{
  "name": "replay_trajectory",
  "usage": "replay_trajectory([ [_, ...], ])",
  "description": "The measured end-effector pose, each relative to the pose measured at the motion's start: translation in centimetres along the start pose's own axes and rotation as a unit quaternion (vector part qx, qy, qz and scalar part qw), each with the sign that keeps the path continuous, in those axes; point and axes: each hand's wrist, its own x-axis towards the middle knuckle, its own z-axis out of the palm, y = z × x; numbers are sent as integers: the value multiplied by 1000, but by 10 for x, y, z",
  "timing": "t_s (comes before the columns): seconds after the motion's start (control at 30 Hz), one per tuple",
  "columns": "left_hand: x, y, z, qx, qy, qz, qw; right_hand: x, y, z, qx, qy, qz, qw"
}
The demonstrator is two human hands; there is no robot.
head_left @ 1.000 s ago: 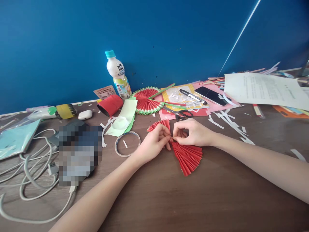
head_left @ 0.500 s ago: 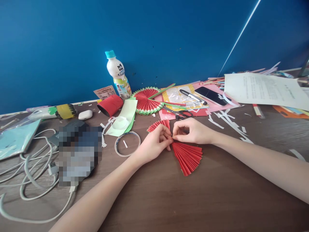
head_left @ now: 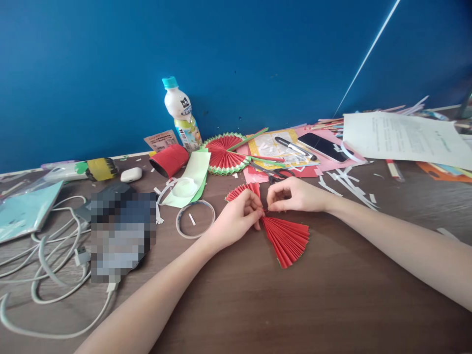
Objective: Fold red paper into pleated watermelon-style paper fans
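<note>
A red pleated paper fan [head_left: 286, 240] lies on the brown table, gathered at its middle so that folds spread out at both ends. My left hand [head_left: 239, 216] pinches the gathered middle between thumb and fingers. Just to the right of it, my right hand [head_left: 291, 195] has its thumb and fingertips pressed together. Something thin and dark seems to run from those fingertips to the fan's middle, too small to name. Beyond my hands, scissors [head_left: 282, 173] lie partly hidden by my right hand. A roll of tape [head_left: 177, 221] rests left of my left hand.
A red and green paper rosette [head_left: 223, 153] leans near the blue wall, beside a drink bottle [head_left: 182, 115] and a red cup-shaped thing [head_left: 169, 161]. A marker [head_left: 295, 148], phone [head_left: 324, 146] and paper scraps lie right. White cables [head_left: 40, 265] coil at left.
My right hand has drawn slightly right, away from the fan's middle, leaving a small gap between the hands. My left hand keeps its hold on the fan.
</note>
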Motion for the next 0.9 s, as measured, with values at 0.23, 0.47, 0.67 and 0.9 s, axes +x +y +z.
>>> replay_trajectory([
  [0.23,0,-1,1,2,14,6,1000,-3,-12,1,-110,-10,-55,992],
  [0.47,2,-6,1,-35,-2,28,999,-4,-16,15,-246,80,-238,936],
  [0.67,2,-5,1,-22,-3,29,999,0,-4,21,-193,113,-259,940],
  [0.9,2,-4,0,-23,-1,19,1000,3,-4,25,-55,108,-140,983],
])
